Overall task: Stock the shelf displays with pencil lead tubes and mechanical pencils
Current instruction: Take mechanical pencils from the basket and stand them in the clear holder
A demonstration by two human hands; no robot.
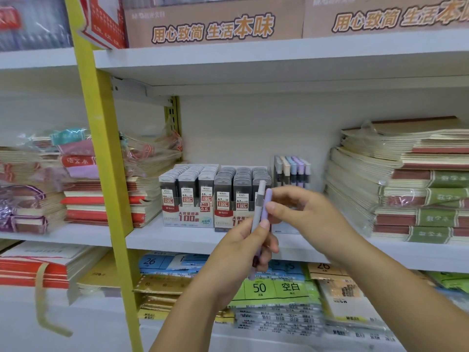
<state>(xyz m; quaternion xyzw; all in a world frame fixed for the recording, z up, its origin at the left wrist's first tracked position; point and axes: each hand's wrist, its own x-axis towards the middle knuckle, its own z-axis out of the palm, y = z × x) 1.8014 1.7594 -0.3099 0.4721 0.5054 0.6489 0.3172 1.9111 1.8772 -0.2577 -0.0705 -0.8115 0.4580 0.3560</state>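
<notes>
On the shelf [177, 237], lead tube boxes [187, 196] at the back. In front, left hand [243, 247] curled round two upright mechanical pencils [261, 207], grey and purple. Right hand [304, 212] pinching the purple one's top. Behind it, pencil display [291, 171].

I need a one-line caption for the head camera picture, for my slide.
Left hand holds two mechanical pencils; right hand pinches the purple pencil, in front of lead tube boxes.
</notes>
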